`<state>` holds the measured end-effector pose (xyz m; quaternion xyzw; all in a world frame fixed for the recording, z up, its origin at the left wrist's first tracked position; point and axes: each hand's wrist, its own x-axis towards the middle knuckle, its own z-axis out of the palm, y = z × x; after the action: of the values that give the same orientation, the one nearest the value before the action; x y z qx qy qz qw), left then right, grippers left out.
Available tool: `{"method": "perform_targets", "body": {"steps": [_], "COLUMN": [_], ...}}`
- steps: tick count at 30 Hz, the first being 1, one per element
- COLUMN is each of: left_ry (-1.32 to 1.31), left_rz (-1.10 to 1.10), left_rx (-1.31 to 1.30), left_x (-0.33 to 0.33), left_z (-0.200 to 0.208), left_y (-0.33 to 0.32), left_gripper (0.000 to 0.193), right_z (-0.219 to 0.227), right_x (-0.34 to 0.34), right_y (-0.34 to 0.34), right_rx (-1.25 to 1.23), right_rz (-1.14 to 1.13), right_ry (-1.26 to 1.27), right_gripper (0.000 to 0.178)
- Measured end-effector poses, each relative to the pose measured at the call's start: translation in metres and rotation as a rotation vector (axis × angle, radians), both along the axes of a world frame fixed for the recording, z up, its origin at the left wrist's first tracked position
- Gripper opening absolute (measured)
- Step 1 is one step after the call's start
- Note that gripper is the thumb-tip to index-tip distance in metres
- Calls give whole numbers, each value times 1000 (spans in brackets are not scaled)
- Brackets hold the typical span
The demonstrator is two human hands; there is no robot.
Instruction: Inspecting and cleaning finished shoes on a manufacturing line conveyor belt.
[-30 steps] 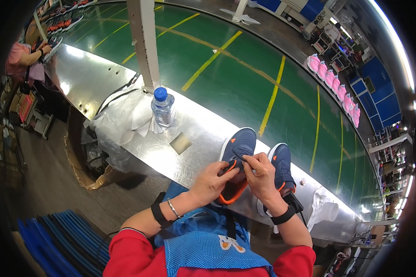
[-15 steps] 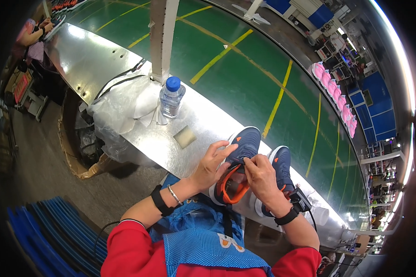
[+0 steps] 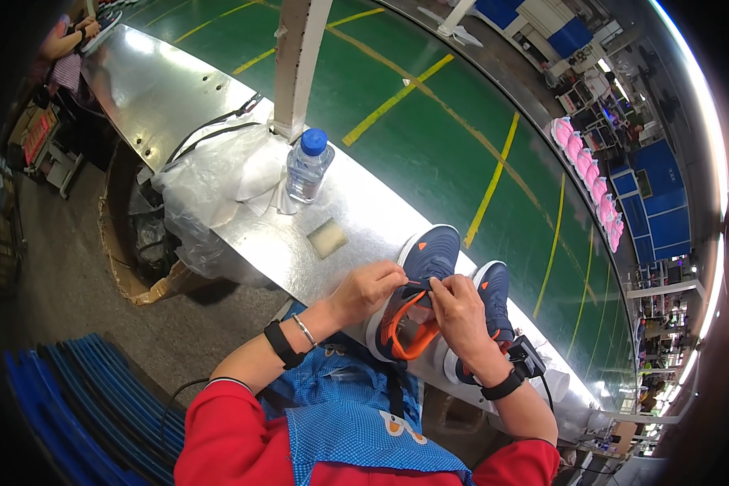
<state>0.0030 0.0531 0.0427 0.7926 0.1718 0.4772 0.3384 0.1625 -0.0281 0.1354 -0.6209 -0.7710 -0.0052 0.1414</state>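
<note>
A navy sneaker (image 3: 433, 253) with an orange lining and white sole sits on the metal bench, its toe pointing away from me. My left hand (image 3: 368, 289) pinches a thin shoelace (image 3: 414, 282) at the top of the lacing, left of the tongue. My right hand (image 3: 459, 309) is closed at the same spot from the right, thumb and finger pressed on the lace by the tongue; its fingertips partly cover what they grip. Close by on the right stands the matching sneaker (image 3: 495, 293), partly hidden behind my right hand and wrist.
On the metal bench (image 3: 373, 206) are a blue-capped water bottle (image 3: 309, 168), a small beige pad (image 3: 327, 238) and clear plastic bags (image 3: 211, 174). A white post (image 3: 298, 69) rises behind the bottle. Beyond runs a green belt (image 3: 413, 121); pink shoes (image 3: 585, 168) stand past it. Another person works far left.
My left hand has gone from spread fingers beside the shoe to a pinch on the lace. My right hand stays at the tongue. The view has shifted slightly.
</note>
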Motion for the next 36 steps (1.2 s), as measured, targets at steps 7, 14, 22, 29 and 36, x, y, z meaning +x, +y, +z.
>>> {"method": "perform_targets", "body": {"steps": [7, 14, 22, 29, 36], "left_ry": [4, -55, -43, 181, 424], "left_rz": [-10, -14, -63, 15, 106], "left_rx": [-39, -155, -297, -372, -23], "left_x": [1, 4, -4, 4, 14], "left_z": [-10, -17, -1, 22, 27], "left_y": [-9, -22, -33, -38, -37], "left_gripper": [20, 19, 20, 39, 45], "right_z": [1, -1, -5, 3, -25], "right_x": [2, 2, 1, 8, 10], "right_y": [-1, -3, -1, -18, -31], "right_rx": [-42, -27, 17, -5, -48], "right_rz": [8, 1, -23, -96, -119], "right_ry": [14, 29, 74, 314, 151], "right_gripper": [25, 27, 25, 46, 54]}}
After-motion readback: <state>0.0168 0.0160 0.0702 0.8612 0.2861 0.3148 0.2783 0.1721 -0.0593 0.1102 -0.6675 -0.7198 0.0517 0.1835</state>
